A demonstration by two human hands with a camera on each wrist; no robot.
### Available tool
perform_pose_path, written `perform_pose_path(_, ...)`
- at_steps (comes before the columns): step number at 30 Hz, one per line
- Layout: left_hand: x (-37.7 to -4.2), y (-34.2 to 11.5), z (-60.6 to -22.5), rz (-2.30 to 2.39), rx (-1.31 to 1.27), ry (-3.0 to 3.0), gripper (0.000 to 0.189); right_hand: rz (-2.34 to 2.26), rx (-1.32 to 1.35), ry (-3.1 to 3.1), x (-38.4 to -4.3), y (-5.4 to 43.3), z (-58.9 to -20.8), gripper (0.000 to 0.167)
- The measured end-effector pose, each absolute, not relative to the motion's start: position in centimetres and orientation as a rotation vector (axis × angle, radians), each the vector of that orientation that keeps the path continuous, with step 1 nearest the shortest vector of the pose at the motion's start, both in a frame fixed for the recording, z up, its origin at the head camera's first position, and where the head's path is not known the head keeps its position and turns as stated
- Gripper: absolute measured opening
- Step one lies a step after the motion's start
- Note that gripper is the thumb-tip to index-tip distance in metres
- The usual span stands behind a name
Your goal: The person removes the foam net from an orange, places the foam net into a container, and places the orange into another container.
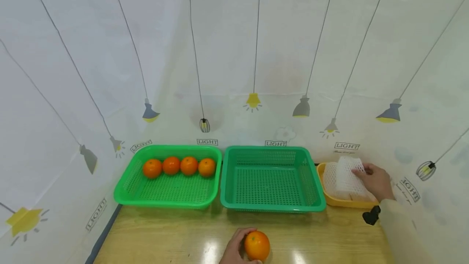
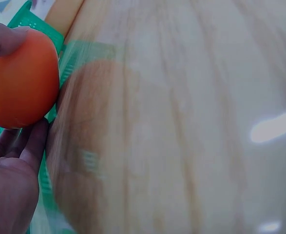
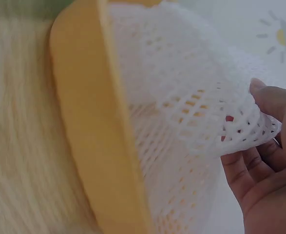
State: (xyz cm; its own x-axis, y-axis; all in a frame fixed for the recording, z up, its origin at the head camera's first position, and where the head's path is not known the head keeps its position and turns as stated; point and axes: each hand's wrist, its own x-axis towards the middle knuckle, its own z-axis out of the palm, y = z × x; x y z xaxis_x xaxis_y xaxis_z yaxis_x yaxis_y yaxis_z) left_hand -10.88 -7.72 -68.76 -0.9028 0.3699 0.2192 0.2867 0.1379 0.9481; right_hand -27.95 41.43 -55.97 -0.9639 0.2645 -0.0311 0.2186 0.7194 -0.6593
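Near the front of the table, my left hand [image 1: 236, 247] holds an orange [image 1: 257, 245], thumb on one side and fingers on the other. The left wrist view shows the same orange [image 2: 23, 80] close up, at the wood surface. Far to the right, my right hand [image 1: 377, 180] pinches a white foam fruit net [image 1: 348, 174] over a yellow basket [image 1: 346, 203]. In the right wrist view, the net's end [image 3: 240, 129] lies between thumb and fingers, and its mesh is spread. More white netting [image 3: 157, 146] lies in the basket beneath it.
A bright green basket [image 1: 165, 204] at the left holds several oranges [image 1: 179, 166] along its back side. Between it and the yellow one stands a darker green basket [image 1: 272, 207]. A wall [image 1: 227, 52] with printed lamps rises behind them.
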Motion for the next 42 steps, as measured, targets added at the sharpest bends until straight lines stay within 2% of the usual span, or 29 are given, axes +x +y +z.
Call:
perform_pose_path(4,-11.0,-7.4,-68.7,1.938,0.738,2.33,0.082,0.953,-0.287,-2.921,-28.2,42.5,-57.6,0.067)
perform_pose_path(11,-11.0,-7.1,-68.7,1.95,0.828,2.363,0.081,0.629,-0.089,-2.929,-28.5,42.7,-59.7,0.049)
perform_pose_path(19,-10.9,-7.0,-68.6,1.932,0.75,2.334,0.081,0.435,-0.102,-2.87,-27.8,41.3,-60.8,0.061)
perform_pose_path(23,-10.8,-7.0,-68.3,1.912,0.687,2.332,0.081,0.392,-0.051,-2.804,-27.4,40.9,-60.7,0.064)
perform_pose_path(29,-10.7,-7.2,-67.2,1.855,0.623,2.384,0.079,0.469,-0.012,-2.772,-26.5,40.4,-59.7,0.059)
perform_pose_path(36,-10.8,-8.0,-66.1,1.794,0.445,2.351,0.078,0.543,-0.038,-2.729,-25.6,39.2,-58.4,0.051)
perform_pose_path(42,-10.9,-9.6,-64.7,1.762,0.368,2.382,0.078,0.688,-0.072,-2.745,-25.2,37.9,-57.2,0.051)
